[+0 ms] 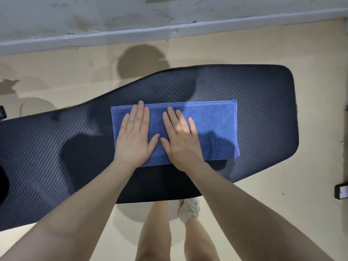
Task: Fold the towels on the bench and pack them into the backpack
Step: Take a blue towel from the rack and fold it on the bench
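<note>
Both hands hide much of the folded towel (pixel 211 127).

Black carbon-weave padded bench (pixel 263 102) on beige floor (pixel 56 72); folded blue towel (pixel 212 127) flat on bench, right of centre.

Both arms reach straight forward, bare to the elbows. The left hand (pixel 134 137) lies flat, palm down, fingers straight and close together, thumb out to the side. The right hand (pixel 179 140) lies just beside it the same way, thumbs nearly touching, ring on one finger.
</note>
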The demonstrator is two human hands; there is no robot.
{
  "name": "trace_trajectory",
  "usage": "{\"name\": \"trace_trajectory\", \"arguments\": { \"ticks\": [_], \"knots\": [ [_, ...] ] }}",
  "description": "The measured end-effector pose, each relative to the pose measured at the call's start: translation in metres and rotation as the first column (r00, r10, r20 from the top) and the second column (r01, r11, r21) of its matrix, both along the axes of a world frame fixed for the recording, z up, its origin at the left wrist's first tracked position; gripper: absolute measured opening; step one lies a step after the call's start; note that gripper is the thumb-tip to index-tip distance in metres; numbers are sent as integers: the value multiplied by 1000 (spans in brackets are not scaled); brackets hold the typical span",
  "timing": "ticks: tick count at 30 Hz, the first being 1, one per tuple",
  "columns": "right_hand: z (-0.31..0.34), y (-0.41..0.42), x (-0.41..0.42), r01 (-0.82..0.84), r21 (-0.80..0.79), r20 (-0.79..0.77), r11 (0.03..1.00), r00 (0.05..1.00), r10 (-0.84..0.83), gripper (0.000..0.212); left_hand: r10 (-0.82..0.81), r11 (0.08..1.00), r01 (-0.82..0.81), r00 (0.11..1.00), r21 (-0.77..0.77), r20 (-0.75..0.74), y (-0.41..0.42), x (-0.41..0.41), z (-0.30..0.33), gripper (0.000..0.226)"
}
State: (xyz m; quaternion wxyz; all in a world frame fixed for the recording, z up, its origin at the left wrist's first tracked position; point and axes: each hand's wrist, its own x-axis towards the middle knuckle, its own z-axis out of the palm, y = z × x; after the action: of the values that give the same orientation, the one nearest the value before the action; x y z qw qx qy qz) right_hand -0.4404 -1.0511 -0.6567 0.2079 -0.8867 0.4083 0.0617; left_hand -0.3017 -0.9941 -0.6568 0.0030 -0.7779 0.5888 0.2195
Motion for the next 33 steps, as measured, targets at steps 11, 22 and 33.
{"name": "trace_trajectory", "arguments": {
  "ticks": [11,22,33],
  "knots": [
    [5,-58,-98,192,-97,-252,977,945,-210,71,35,995,-42,996,85,78,-6,-5,6,92],
    [41,-46,-91,848,251,-192,466,515,-835,60,-17,999,16,1000,32,7,-25,-41,32,59],
    [77,-58,-95,572,604,60,555,662,-747,22,179,977,-213,851,-13,-494,-49,-113,55,44]
  ]
}}
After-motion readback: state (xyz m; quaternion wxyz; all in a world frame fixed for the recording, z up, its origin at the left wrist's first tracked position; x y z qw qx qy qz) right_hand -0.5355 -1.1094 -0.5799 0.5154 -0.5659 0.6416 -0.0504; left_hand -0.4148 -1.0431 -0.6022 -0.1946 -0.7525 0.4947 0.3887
